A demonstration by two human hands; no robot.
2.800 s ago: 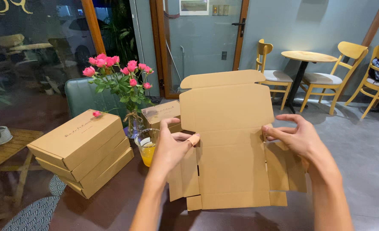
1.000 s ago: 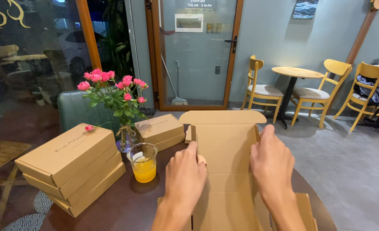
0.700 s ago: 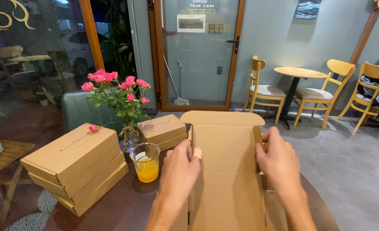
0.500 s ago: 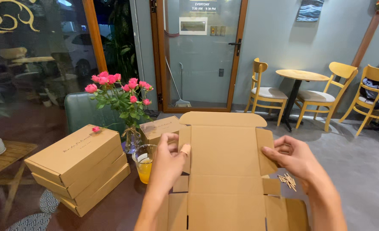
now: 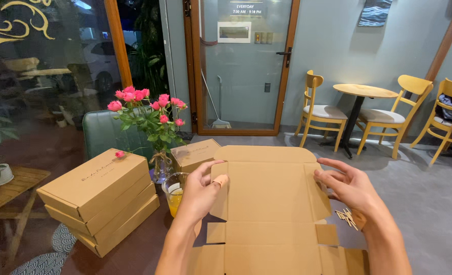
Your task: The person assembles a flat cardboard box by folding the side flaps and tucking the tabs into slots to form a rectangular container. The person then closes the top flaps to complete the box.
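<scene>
I am holding a flat cardboard box (image 5: pixel 267 203) up in front of me, over the dark table (image 5: pixel 144 244). My left hand (image 5: pixel 201 191) is pinching the left side flap, thumb in front and fingers tucked behind. My right hand (image 5: pixel 349 188) is touching the right side flap with its fingers spread apart, not gripping. The box is lying between my two hands, and its long way is running from me toward the door. Both hands are equally close. The bottom of the box is cut off, and my left fingertips are hiding behind the flap
</scene>
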